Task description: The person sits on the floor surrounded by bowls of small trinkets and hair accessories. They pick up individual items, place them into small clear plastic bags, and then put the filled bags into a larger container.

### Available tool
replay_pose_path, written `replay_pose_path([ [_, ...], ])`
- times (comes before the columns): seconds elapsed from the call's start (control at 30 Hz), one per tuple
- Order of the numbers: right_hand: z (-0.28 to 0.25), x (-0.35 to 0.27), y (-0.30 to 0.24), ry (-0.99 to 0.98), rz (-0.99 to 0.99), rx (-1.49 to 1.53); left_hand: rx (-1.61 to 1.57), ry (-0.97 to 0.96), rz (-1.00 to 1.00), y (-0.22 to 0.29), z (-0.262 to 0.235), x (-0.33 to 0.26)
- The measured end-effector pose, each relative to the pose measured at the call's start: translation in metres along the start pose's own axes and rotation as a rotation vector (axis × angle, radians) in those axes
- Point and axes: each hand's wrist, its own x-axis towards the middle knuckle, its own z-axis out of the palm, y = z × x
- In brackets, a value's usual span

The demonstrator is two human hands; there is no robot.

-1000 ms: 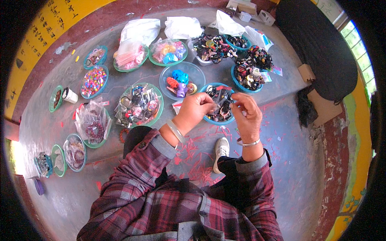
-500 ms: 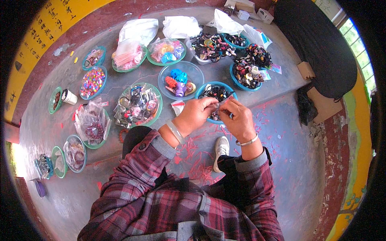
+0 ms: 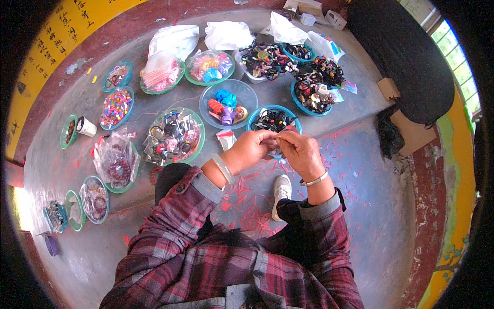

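Observation:
My left hand (image 3: 249, 150) and my right hand (image 3: 302, 153) meet over the near side of a blue bowl (image 3: 250, 121). Thumb and fingers of each are pinched together at the tips. Whatever sits between them is too small and too covered by fingers to name. Black hair ties (image 3: 272, 118) with small coloured bits fill the far part of that bowl; my hands hide the rest. Left of the bowl lies a small white and red packet (image 3: 226, 139). Just beyond, a clear bowl (image 3: 243, 91) holds blue, red and purple coiled pieces.
A green bowl of bagged trinkets (image 3: 175, 135) stands left of my hands. Farther off are a bowl of colourful beads (image 3: 117, 107), a heap of hair ties (image 3: 314, 95) and white plastic bags (image 3: 229, 36). Red scraps (image 3: 252, 206) litter the floor around my shoe (image 3: 282, 194).
My fingertips have come closer together and slightly lower. A bit of clear film seen between them earlier no longer shows plainly. The whole view has shifted slightly.

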Motion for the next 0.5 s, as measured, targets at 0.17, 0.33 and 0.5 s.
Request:
replay_pose_path([
  [0.17, -0.001, 0.0, 0.001, -0.009, 0.013, -0.035, -0.119, -0.022, -0.004, -0.004, -0.001, 0.001],
  [0.33, -0.004, 0.0, -0.005, -0.002, -0.014, -0.157, -0.069, 0.049, 0.0, -0.011, -0.005, 0.004],
  [0.5, -0.002, 0.001, -0.007, 0.082, 0.014, -0.151, -0.086, 0.098, -0.011, -0.014, -0.007, 0.006],
])
